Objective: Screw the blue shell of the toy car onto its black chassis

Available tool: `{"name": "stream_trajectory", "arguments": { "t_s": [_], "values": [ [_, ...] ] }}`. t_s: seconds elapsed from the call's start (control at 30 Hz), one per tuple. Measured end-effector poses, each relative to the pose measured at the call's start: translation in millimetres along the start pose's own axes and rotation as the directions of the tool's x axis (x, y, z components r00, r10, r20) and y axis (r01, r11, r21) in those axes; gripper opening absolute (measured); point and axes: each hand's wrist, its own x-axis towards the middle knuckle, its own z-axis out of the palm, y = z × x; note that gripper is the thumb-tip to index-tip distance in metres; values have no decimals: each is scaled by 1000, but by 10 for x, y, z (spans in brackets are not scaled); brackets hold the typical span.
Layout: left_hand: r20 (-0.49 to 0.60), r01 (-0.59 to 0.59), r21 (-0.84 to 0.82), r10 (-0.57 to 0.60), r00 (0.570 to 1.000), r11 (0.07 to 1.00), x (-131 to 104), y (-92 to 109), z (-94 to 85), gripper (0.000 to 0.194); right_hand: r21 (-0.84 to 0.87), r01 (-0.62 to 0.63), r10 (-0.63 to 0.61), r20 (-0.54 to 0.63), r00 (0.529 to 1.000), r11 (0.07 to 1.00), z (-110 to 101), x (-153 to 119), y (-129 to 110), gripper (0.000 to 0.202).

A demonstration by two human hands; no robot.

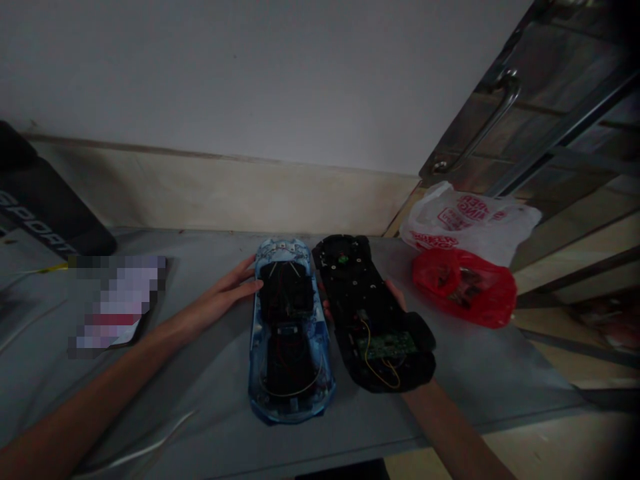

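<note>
Presently, the left hand point(237, 283) is at the left edge of the blue shell point(291, 323), its thumb laid on the rim and spread from the forefinger; whether the other fingers grip underneath, I cannot tell. Just to the right is the black base point(363, 300), with a green board point(389, 345) and yellow wires point(367, 341). The right hand point(397, 295) holds it from below, thumb and fingers curled around opposite sides. Farther right on the table point(200, 393) lie a red bag point(483, 300) and a white bag point(465, 223).
</note>
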Motion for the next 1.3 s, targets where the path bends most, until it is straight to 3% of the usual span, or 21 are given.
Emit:
{"name": "stream_trajectory", "arguments": {
  "t_s": [0.17,1.3],
  "values": [
    [-7,1,-6,-1,1000,1000,-6,20,23,78,-61,16,-14,34,999,998,-38,20,2,70],
    [-32,36,-19,-37,999,999,-35,75,44,81,-32,-28,27,-24,999,999,-11,0,-38,74]
  ]
}}
